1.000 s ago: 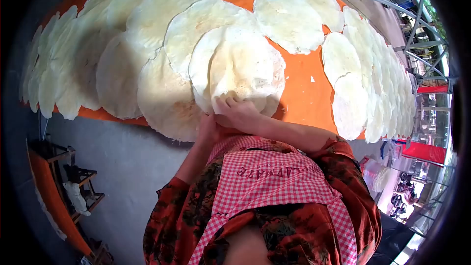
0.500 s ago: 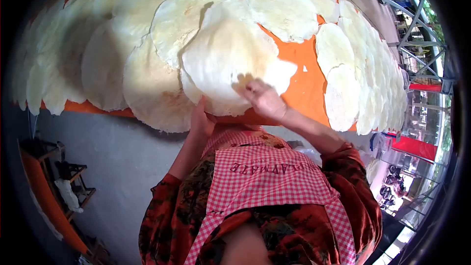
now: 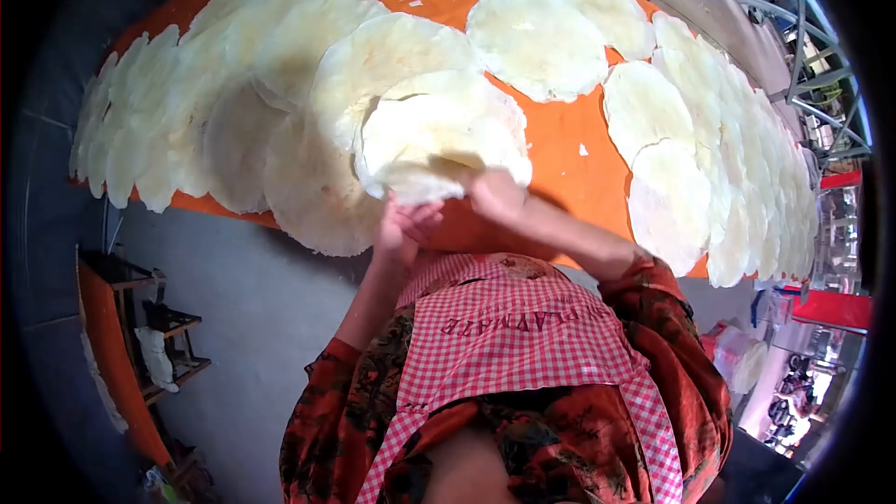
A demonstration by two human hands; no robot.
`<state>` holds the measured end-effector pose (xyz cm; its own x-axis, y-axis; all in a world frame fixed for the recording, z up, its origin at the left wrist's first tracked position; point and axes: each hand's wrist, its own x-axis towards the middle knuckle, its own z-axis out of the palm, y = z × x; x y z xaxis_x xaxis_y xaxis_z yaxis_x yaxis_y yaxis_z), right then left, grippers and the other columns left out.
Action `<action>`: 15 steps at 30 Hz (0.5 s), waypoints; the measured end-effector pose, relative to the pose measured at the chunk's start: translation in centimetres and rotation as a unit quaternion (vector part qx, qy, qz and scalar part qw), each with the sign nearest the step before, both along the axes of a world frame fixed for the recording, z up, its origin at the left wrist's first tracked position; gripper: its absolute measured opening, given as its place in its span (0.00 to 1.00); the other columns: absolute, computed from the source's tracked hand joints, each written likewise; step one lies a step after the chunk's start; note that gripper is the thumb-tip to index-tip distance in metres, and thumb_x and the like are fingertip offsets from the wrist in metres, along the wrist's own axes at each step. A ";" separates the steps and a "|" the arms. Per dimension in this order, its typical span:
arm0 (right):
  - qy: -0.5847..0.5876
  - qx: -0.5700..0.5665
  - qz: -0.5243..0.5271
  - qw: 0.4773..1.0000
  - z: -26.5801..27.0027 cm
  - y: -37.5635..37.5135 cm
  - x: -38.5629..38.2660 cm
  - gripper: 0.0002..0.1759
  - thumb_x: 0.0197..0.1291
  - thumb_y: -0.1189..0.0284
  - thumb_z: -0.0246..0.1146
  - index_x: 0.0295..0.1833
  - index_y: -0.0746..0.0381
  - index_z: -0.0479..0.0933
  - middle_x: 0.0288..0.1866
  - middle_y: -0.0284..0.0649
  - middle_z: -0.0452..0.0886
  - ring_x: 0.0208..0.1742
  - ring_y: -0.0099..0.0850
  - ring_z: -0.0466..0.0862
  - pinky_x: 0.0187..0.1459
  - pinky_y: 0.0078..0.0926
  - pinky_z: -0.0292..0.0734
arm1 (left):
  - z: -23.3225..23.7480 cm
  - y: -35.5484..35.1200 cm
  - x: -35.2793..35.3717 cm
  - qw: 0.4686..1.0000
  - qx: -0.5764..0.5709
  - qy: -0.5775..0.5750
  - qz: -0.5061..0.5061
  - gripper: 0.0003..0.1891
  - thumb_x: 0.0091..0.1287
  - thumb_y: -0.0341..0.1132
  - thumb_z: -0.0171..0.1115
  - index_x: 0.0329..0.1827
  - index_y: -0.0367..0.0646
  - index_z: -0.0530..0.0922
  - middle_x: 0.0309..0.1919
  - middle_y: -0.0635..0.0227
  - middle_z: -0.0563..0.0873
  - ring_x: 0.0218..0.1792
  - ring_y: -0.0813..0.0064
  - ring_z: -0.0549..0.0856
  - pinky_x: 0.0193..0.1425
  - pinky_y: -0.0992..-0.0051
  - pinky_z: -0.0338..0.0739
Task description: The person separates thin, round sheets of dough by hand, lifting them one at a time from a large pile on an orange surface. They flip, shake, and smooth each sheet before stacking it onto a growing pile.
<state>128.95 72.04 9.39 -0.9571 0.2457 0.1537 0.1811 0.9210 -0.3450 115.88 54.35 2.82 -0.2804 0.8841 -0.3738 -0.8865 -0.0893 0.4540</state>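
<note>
A thin, round, pale flatbread (image 3: pixel 443 126) lies on top of others at the near edge of the table, and its near side is lifted and folded up. My left hand (image 3: pixel 408 222) is closed on this raised edge, thumb and fingers pinching it from below. At the other end of the fold is my right hand (image 3: pixel 497 194), curled and somewhat blurred, with its fingertips hidden. The edge appears to run into its grip. Beneath lie more overlapping flatbreads, one of them a large round (image 3: pixel 397 61) just behind.
An orange table cover (image 3: pixel 565 145) shows between the layers. Overlapping flatbreads (image 3: pixel 233 47) spread left, and further rows (image 3: pixel 709 131) run along the right. A metal frame (image 3: pixel 798 56) stands at far right. A dark shelf (image 3: pixel 168 317) is at lower left, above the grey floor (image 3: pixel 243 317).
The top flatbread's near edge has been lifted and folded between my hands. My right hand has moved slightly down, nearer the table edge. The view has shifted a little.
</note>
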 end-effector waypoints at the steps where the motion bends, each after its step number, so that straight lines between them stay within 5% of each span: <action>1: -0.030 0.002 0.010 0.999 1.6 1.2 0.0 0.15 0.48 0.76 0.58 0.45 0.59 0.77 0.37 0.43 0.81 0.34 0.41 0.82 0.28 0.36 0.78 | 0.6 -0.7 0.0 0.992 -0.042 0.093 0.079 0.23 0.71 0.44 0.44 0.66 0.43 0.60 0.65 0.58 0.67 0.62 0.62 0.72 0.60 0.60 0.72; 3: 0.057 0.040 0.038 0.997 9.6 1.6 0.9 0.14 0.46 0.79 0.57 0.42 0.60 0.77 0.33 0.43 0.81 0.34 0.42 0.82 0.28 0.38 0.77 | 2.4 -1.5 -0.6 0.922 -0.114 0.280 0.241 0.28 0.65 0.36 0.54 0.68 0.45 0.57 0.69 0.56 0.61 0.66 0.60 0.67 0.63 0.62 0.68; 6: 0.094 0.039 0.081 0.991 15.1 3.4 3.4 0.15 0.42 0.82 0.56 0.40 0.60 0.77 0.29 0.42 0.80 0.31 0.42 0.81 0.26 0.40 0.74 | 9.6 -1.6 0.0 0.767 -0.124 0.587 0.225 0.36 0.54 0.27 0.61 0.67 0.46 0.57 0.71 0.57 0.56 0.68 0.59 0.63 0.67 0.63 0.62; 9: 0.092 0.061 0.113 0.987 17.3 4.6 5.7 0.14 0.42 0.83 0.57 0.38 0.60 0.77 0.30 0.41 0.80 0.32 0.43 0.81 0.27 0.40 0.74 | 13.9 -0.3 0.6 0.601 -0.101 0.747 0.264 0.34 0.46 0.22 0.66 0.59 0.44 0.64 0.68 0.57 0.62 0.68 0.59 0.63 0.70 0.63 0.57; 10: 0.098 0.061 0.119 0.986 18.2 4.5 6.7 0.13 0.42 0.83 0.57 0.37 0.61 0.77 0.30 0.41 0.80 0.32 0.43 0.81 0.27 0.40 0.74 | 15.5 -0.6 0.7 0.563 -0.151 0.789 0.195 0.23 0.48 0.20 0.66 0.46 0.42 0.70 0.64 0.55 0.69 0.65 0.60 0.69 0.66 0.64 0.64; 13: 0.095 0.031 0.104 0.990 20.3 5.6 8.6 0.11 0.41 0.83 0.57 0.35 0.63 0.75 0.30 0.45 0.79 0.33 0.46 0.80 0.29 0.40 0.73 | 15.9 -1.2 3.4 0.704 -0.148 0.689 0.092 0.15 0.50 0.20 0.67 0.37 0.41 0.72 0.60 0.55 0.73 0.59 0.61 0.76 0.59 0.67 0.71; 14: 0.093 0.021 0.108 0.990 20.6 6.0 9.3 0.11 0.41 0.83 0.57 0.35 0.64 0.75 0.29 0.46 0.79 0.33 0.46 0.80 0.30 0.41 0.73 | 15.9 -1.3 4.7 0.675 -0.133 0.719 0.095 0.12 0.53 0.19 0.66 0.34 0.40 0.72 0.58 0.54 0.74 0.53 0.63 0.80 0.53 0.70 0.75; 15: 0.091 0.009 0.110 0.990 20.7 6.2 10.1 0.11 0.41 0.83 0.57 0.35 0.64 0.75 0.29 0.46 0.79 0.33 0.47 0.79 0.30 0.41 0.73 | 16.0 -1.3 5.8 0.723 -0.087 0.675 0.120 0.12 0.53 0.18 0.66 0.34 0.39 0.71 0.58 0.54 0.75 0.53 0.64 0.80 0.52 0.70 0.76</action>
